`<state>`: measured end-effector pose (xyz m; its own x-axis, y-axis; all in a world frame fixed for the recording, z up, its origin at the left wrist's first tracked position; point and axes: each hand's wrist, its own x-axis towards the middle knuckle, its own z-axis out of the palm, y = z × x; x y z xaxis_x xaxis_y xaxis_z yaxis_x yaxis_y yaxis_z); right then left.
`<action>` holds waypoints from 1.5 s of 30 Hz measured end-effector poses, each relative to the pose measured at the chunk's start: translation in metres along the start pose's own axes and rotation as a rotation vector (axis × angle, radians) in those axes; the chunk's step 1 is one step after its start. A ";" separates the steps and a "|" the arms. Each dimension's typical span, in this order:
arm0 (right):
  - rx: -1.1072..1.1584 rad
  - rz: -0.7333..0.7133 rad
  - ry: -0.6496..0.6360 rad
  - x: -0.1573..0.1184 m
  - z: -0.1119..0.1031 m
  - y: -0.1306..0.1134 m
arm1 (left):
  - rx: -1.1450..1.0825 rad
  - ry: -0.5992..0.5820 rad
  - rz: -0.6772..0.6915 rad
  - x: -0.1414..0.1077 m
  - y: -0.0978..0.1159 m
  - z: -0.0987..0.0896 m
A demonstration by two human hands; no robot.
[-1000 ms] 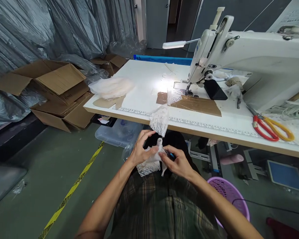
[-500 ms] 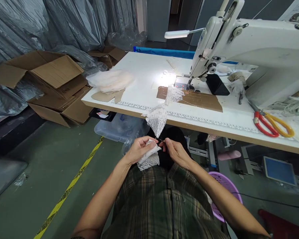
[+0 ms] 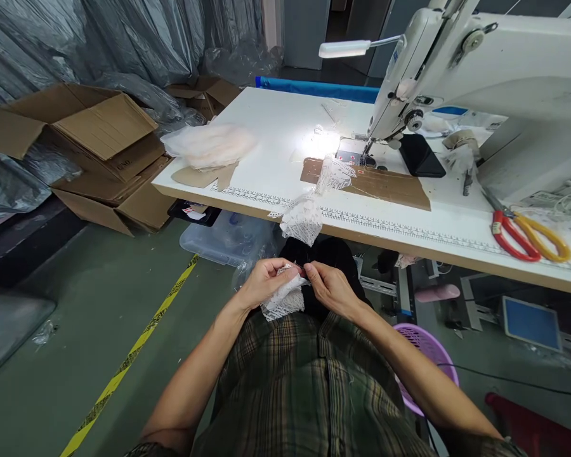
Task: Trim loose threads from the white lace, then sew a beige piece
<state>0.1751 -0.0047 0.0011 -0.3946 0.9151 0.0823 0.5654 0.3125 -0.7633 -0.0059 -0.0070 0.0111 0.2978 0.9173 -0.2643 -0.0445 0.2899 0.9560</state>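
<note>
Two hands [image 3: 265, 284] [image 3: 332, 289], one sewing machine [image 3: 461, 70], one pair of scissors [image 3: 522, 223], one phone [image 3: 422, 155]

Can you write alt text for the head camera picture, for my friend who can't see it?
A person's left hand holds white lace, with the right hand close beside it. Beyond them, more lace hangs over the near edge of a white table bearing a sewing machine and, at right, scissors with red and yellow handles.

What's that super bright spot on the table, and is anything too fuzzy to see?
Head view: glare washes out part of the white table near the sewing machine; head view: whatever the right hand might pinch beside the white lace is too small to tell.
</note>
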 end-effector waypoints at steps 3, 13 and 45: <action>-0.088 -0.030 0.002 0.002 0.002 -0.001 | 0.019 -0.008 -0.033 0.000 0.001 0.000; 0.308 0.054 -0.095 -0.013 0.016 0.013 | 0.178 0.003 0.033 0.000 -0.010 0.000; 0.342 -0.259 -0.251 -0.057 0.000 -0.030 | -0.156 -0.454 0.148 0.030 0.005 -0.005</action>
<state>0.1807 -0.0664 0.0187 -0.6766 0.7159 0.1723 0.1724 0.3815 -0.9082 -0.0020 0.0237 0.0071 0.6609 0.7504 -0.0117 -0.2494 0.2344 0.9396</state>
